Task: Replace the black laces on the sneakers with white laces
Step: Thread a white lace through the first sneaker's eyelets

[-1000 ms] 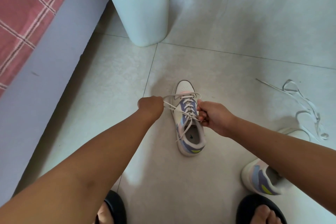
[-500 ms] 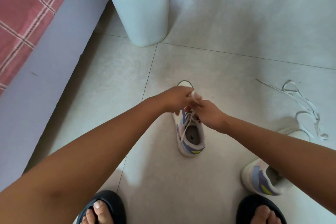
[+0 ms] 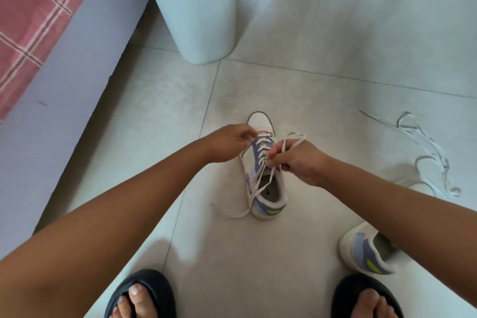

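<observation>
Pale tiled floor [image 3: 335, 33] all round, with a bed in a pink checked cover [image 3: 38, 20] on the left and a white plastic bin lined with a blue bag [image 3: 198, 13] at the top. Nothing big is in the way, tbh.

The white sneaker with lilac and blue panels [image 3: 263, 175] is stood on the floor in the middle, toe pointing away, already threaded with a white flat lace [image 3: 262, 160]. A second matching sneaker [image 3: 366, 253] is parked near the right foot, seemingly unlaced, and a loose white lace [image 3: 426, 152] is sprawled on the tiles further right.

A loop of the lace is pinched by the right hand [image 3: 302, 160], fingers clamped together on it just above the tongue. The left hand [image 3: 229, 142] is held over the toe end with fingers loosely curled; whether anything is actually gripped there can't be told.

What could go wrong: one tail is trailing slack over the heel onto the floor, so if the loop gets tugged hard, that end could be pulled short and the bow left lopsided. The light shoe could also be dragged or tipped, since nothing is pinning it down.
</observation>
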`<state>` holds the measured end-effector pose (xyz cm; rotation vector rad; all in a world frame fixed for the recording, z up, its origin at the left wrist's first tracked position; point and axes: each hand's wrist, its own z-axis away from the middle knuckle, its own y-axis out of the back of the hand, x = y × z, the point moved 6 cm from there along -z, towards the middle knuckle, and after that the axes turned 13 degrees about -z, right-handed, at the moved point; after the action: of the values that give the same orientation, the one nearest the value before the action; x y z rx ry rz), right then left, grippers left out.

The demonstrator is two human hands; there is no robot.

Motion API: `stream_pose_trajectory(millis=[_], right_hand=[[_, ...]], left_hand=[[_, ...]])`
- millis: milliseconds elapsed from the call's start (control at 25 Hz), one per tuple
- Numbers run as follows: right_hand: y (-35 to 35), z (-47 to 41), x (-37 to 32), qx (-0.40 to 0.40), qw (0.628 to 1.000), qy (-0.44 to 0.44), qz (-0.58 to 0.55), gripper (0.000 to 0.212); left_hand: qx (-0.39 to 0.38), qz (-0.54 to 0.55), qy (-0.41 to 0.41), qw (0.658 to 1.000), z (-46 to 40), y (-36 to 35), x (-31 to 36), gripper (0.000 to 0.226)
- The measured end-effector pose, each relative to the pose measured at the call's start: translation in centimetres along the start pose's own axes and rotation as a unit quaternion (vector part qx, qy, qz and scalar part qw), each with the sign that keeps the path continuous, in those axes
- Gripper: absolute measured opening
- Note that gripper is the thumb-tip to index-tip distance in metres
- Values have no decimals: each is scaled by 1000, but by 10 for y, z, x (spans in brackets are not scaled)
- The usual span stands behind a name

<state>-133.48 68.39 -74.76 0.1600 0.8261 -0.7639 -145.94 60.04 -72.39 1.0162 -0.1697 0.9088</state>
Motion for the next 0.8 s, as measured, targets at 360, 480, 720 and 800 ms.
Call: stream_pose_trajectory(millis=[360,480,720,800], right_hand=[[-1,3,-22,75,902,275,325,15],[9,2,-18,78,911,243,325,10],[42,19,-1,69,944,173,272,19],[45,24,7,55,950,147,269,20]], left_hand=[[-47,141,-25,989,-15,-26,7,21],[-22,172,-7,985,-13,-30,2,8],[96,-207,0,974,-17,-12,-14,11],[119,-191,20,974,-18,-16,-12,11]])
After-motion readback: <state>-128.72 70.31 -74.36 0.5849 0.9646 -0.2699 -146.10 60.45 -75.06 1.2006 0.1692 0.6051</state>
